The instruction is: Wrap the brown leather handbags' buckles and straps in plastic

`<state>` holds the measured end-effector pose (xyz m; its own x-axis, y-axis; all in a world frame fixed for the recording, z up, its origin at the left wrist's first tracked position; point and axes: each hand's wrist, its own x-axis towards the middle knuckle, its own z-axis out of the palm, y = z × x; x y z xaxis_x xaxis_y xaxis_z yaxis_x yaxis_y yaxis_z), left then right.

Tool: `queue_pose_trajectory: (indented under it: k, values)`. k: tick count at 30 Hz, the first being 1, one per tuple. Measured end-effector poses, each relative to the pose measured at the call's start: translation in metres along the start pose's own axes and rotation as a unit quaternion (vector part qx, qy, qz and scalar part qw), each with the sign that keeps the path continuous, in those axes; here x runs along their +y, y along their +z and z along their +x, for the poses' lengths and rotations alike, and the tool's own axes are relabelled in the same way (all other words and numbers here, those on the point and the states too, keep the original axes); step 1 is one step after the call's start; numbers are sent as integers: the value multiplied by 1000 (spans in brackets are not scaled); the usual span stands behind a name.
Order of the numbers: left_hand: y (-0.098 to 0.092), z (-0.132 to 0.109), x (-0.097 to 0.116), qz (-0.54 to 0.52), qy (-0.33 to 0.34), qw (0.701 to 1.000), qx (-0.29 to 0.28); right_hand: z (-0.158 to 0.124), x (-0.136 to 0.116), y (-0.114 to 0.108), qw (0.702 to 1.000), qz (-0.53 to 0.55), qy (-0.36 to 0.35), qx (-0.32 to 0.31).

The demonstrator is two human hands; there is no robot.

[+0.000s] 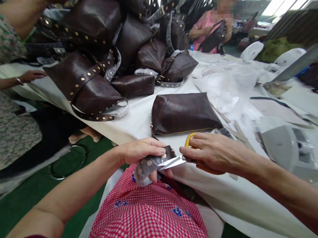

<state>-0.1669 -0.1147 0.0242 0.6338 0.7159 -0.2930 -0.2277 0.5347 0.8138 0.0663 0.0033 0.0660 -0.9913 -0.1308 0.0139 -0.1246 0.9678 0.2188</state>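
Note:
My left hand (146, 150) grips a dark brown studded bag strap (148, 166), partly covered in clear plastic wrap, just above my lap. Yellow-handled scissors (174, 162) are in my right hand (209, 151), their blades parted and lying against the strap near my left fingers. Whether the blades touch the plastic or the leather I cannot tell. Right behind my hands a dark brown leather bag (184, 114) lies flat on the white-covered table, its zipper edge towards me. Some of the strap's far end is hidden by my fingers.
A heap of similar brown bags (94, 26) fills the table's far left. Crumpled clear plastic (226, 79) and white fans (290, 56) are on the right. A co-worker in a floral top (5, 124) stands at left; another person in pink (207, 30) holds a bag at the back.

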Motion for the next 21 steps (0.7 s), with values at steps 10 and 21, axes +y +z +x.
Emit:
queue_pose_trajectory:
  k: [10,21]
  values:
    - [10,23,-5,15,-8,1000,-12,-18,-12,-6,998,-49,9,32]
    - [13,14,2,56,-14,996,62,-23,-17,-5,998,37,59,-2]
